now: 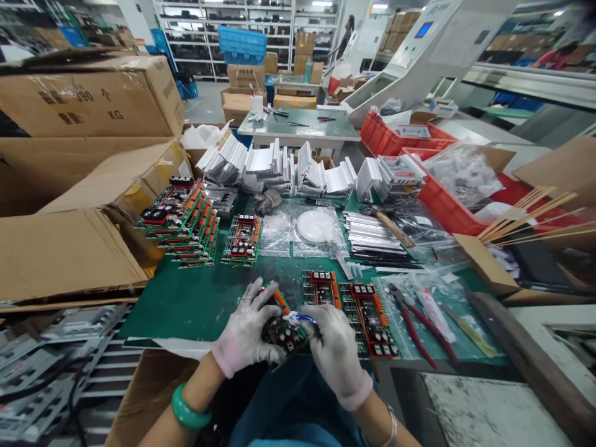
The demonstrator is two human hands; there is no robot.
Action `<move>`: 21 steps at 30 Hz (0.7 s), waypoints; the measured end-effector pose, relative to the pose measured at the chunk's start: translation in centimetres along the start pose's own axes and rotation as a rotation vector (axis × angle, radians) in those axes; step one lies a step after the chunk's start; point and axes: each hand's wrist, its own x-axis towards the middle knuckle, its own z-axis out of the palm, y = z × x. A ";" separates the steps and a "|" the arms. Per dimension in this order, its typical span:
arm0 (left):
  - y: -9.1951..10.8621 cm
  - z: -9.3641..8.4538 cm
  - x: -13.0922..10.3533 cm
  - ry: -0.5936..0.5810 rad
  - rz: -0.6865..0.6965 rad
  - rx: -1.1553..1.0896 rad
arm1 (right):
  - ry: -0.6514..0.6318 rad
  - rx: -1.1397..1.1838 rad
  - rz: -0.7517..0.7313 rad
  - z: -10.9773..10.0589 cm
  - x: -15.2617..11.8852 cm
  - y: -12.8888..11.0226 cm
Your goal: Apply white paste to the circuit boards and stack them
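Note:
My left hand (pixel 246 329), in a white glove, grips a green circuit board (pixel 286 335) by its left side, low over the front edge of the green mat. The board is tilted. My right hand (pixel 338 347), also gloved, has its fingers closed around a small white and blue tube (pixel 300 318), whose tip points left over the board. Just right of it, two more boards lie on the mat, one with a black and red connector (pixel 322 276), the other (pixel 372 320) nearer the edge. Another board (pixel 242 239) lies farther back, beside a stack of several boards (pixel 186 223).
Red-handled pliers (pixel 419 323) lie at the right on a plastic bag. Metal strips (pixel 377 239) and a hammer (pixel 393 228) are behind. Aluminium heatsinks (pixel 270 161) line the back. Cardboard boxes (pixel 93 99) stand left, red crates (pixel 400 136) right. Two people are in the background.

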 end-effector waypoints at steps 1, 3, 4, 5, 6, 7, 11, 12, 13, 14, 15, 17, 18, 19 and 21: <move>-0.1 0.0 0.1 0.009 0.008 -0.003 | -0.010 -0.013 0.000 0.0 0.2 -0.1; -0.2 0.0 0.1 0.029 0.029 -0.003 | -0.017 -0.038 0.005 0.1 0.4 -0.3; -0.2 0.0 0.0 0.042 0.042 0.001 | -0.016 -0.045 0.009 0.2 0.5 -0.3; -0.1 0.1 -0.1 0.056 0.049 0.007 | -0.010 -0.050 0.012 0.4 0.6 -0.4; 0.0 0.1 -0.3 0.075 0.049 0.016 | -0.001 -0.051 0.016 0.5 0.6 -0.4; 0.1 0.2 -0.5 0.097 0.039 0.026 | 0.007 -0.051 0.022 0.6 0.6 -0.4; 0.9 0.4 -1.2 0.167 -0.008 0.068 | 0.023 -0.036 0.055 1.0 0.6 -0.2; 1.1 0.5 -1.3 0.178 -0.008 0.076 | 0.025 -0.030 0.060 1.1 0.6 -0.2; 1.2 0.5 -1.4 0.186 -0.005 0.082 | 0.026 -0.023 0.065 1.0 0.6 -0.2; 1.3 0.5 -1.4 0.189 -0.004 0.087 | 0.028 -0.015 0.070 1.0 0.7 -0.2; 1.4 0.5 -1.4 0.186 -0.006 0.090 | 0.030 -0.006 0.077 0.8 0.7 -0.1; 1.5 0.4 -1.2 0.168 -0.012 0.096 | 0.038 0.012 0.091 0.2 0.7 -0.1; 1.5 0.4 -1.1 0.159 -0.011 0.101 | 0.045 0.031 0.101 -0.2 0.6 -0.1; 1.5 0.3 -1.0 0.151 -0.006 0.107 | 0.055 0.059 0.119 -0.7 0.4 -0.2; 1.5 0.0 -0.9 0.137 0.012 0.128 | 0.081 0.133 0.183 -1.7 -0.2 -0.2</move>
